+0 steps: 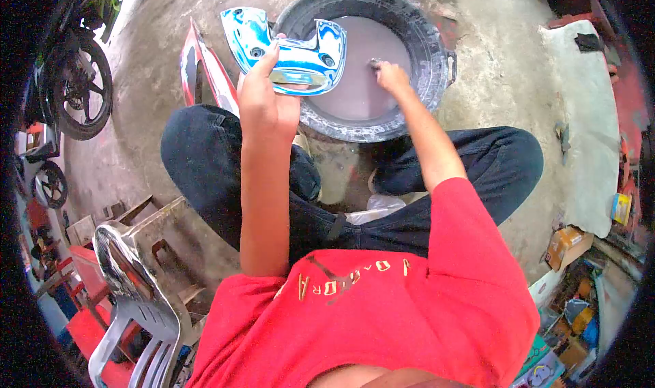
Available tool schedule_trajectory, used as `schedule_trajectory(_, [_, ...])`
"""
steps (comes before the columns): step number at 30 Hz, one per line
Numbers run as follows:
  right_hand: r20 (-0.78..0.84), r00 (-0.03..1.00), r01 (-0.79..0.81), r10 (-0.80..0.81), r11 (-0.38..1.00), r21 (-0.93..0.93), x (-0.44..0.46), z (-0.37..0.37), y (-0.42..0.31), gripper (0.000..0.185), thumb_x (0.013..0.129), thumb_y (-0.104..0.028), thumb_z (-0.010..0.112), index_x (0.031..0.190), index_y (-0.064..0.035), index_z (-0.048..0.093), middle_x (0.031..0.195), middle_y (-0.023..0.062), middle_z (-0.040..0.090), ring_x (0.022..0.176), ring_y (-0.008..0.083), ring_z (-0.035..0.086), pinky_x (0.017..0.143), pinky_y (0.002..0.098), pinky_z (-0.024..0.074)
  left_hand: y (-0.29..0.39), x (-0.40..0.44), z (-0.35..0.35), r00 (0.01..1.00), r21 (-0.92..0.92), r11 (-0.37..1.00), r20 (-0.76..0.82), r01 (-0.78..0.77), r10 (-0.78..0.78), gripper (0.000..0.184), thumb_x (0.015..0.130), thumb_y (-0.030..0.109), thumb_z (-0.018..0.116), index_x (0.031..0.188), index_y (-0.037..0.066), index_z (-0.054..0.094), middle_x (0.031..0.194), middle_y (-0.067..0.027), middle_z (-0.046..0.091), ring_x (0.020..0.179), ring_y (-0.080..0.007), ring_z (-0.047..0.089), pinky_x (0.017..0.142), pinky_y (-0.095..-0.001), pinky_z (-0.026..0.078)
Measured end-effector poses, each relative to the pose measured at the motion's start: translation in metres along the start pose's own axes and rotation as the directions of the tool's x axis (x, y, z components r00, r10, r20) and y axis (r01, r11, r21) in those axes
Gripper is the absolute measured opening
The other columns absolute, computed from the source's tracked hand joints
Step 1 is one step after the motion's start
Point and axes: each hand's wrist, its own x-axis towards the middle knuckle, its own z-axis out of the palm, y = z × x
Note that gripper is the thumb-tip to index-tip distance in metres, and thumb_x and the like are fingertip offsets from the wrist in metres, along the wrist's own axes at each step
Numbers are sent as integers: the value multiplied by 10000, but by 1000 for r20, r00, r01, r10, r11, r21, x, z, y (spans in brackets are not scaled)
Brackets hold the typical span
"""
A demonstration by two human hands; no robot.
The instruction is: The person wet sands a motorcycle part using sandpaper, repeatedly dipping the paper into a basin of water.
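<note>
My left hand (265, 105) grips a blue-and-white glossy plastic panel (295, 52), like a motorcycle fairing piece, with holes and a cut-out slot. I hold it up, tilted, over the near left rim of a round black basin (428, 43). Cloudy greyish water (358, 43) lies in the basin. Above that water is my right hand (391, 78), its fingers closed around a small greyish thing (374, 63) whose kind I cannot make out. Beside the basin, a red-and-white panel (217, 74) leans near my left knee.
Motorcycle wheels (83, 84) stand at the far left. A grey plastic chair (147, 320) is at the lower left, near a worn wooden piece (174, 241). At the right are a pale sheet (580, 129), a cardboard box (569, 246) and assorted clutter.
</note>
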Motion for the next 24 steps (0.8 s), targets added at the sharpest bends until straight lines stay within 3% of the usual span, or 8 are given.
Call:
schedule_trajectory(3, [126, 992, 24, -16, 998, -59, -12, 44, -17, 291, 885, -223, 584, 1108, -74, 695, 1089, 219, 703, 1010, 395, 687, 885, 517, 547, 0, 0, -8, 998, 19, 1000, 59, -10, 9, 349, 966, 84, 561, 1289, -47, 544, 1215, -162, 627, 1105, -292, 631, 941, -504, 515])
schedule_trajectory(6, [131, 991, 8, -5, 1000, -22, -10, 70, -26, 352, 851, -226, 629, 1157, -62, 685, 1118, 213, 700, 1013, 386, 689, 891, 500, 547, 0, -1, -10, 998, 88, 996, 68, 6, -12, 357, 968, 86, 550, 1300, -45, 537, 1233, -176, 625, 1119, -308, 630, 956, -513, 506])
schedule_trajectory(9, [103, 988, 92, -112, 979, 183, -1, 69, -23, 415, 806, -268, 703, 1178, -85, 696, 1112, 207, 707, 1007, 369, 694, 890, 472, 545, 4, -1, 0, 996, 73, 994, 2, 86, -86, 382, 977, 94, 527, 1338, -31, 507, 1301, -202, 603, 1185, -342, 604, 996, -533, 483])
schedule_trajectory(12, [418, 905, -106, -83, 907, 408, 11, 70, -14, 443, 764, -311, 760, 1158, -111, 721, 1076, 197, 719, 1004, 361, 694, 892, 448, 540, 4, -2, 3, 996, 75, 993, -12, 87, -87, 362, 975, 104, 532, 1308, -40, 527, 1247, -191, 623, 1132, -328, 626, 964, -506, 505])
schedule_trajectory(15, [350, 937, -148, 8, 915, 376, 9, 73, -5, 394, 750, -309, 761, 1105, -141, 748, 1017, 181, 734, 977, 346, 705, 887, 432, 539, 5, -5, 4, 997, 62, 996, -10, 71, -71, 314, 969, 100, 547, 1236, -63, 576, 1143, -163, 665, 1033, -286, 671, 913, -451, 540])
schedule_trajectory(16, [305, 945, -195, 120, 954, 229, 6, 70, -6, 391, 751, -302, 752, 1117, -167, 748, 990, 163, 742, 950, 332, 715, 875, 418, 542, 6, -4, 2, 997, 57, 996, 5, 76, -76, 313, 970, 98, 544, 1237, -63, 575, 1145, -166, 664, 1038, -289, 670, 918, -456, 537])
schedule_trajectory(19, [135, 988, -100, 71, 970, 223, 3, 70, -1, 353, 772, -329, 790, 1067, -138, 758, 847, 147, 739, 757, 283, 711, 727, 401, 546, 5, -2, 1, 996, 28, 996, 32, 81, -82, 310, 974, 92, 536, 1240, -63, 572, 1153, -171, 659, 1054, -300, 662, 933, -471, 527])
schedule_trajectory(24, [294, 953, -8, -67, 969, 246, 21, 10, -14, 350, 741, -332, 778, 1037, -145, 770, 903, 140, 748, 817, 296, 727, 781, 412, 563, 5, -1, -1, 996, 1, 997, 54, 75, -75, 301, 976, 78, 530, 1241, -60, 560, 1175, -173, 644, 1074, -312, 651, 946, -492, 515])
